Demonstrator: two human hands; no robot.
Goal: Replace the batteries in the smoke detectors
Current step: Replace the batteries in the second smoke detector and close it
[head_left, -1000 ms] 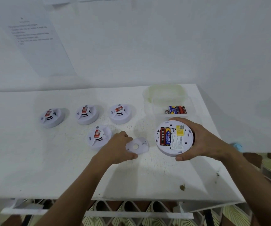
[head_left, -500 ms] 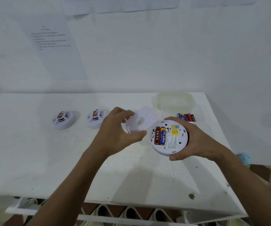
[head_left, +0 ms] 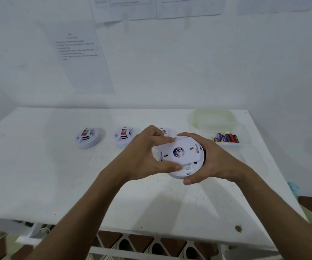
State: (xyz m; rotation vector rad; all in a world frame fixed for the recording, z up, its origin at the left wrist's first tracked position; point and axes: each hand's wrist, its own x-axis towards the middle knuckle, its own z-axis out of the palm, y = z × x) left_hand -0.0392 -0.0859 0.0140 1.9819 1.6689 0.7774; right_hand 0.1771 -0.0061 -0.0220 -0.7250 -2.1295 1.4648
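While the right hand [head_left: 213, 164] cups the smoke detector [head_left: 186, 166] just right of frame centre, the left hand [head_left: 142, 156] pinches its back plate [head_left: 179, 152] between thumb and fingers, so both grips are clenched on plastic. It looks light, rigid and smooth; the rim seems the safest hold, since thin tabs could snap. Three more detectors [head_left: 87, 137] sit behind on the tabletop [head_left: 38, 175], one hidden partly by fingers. Spare batteries [head_left: 226, 137] lie in a clear tray [head_left: 243, 132] at upper right.

My right hand [head_left: 214, 164] grips the smoke detector [head_left: 184, 167] above the worktop [head_left: 38, 181]; my left hand [head_left: 142, 156] pinches the cover plate [head_left: 179, 152] against its back.
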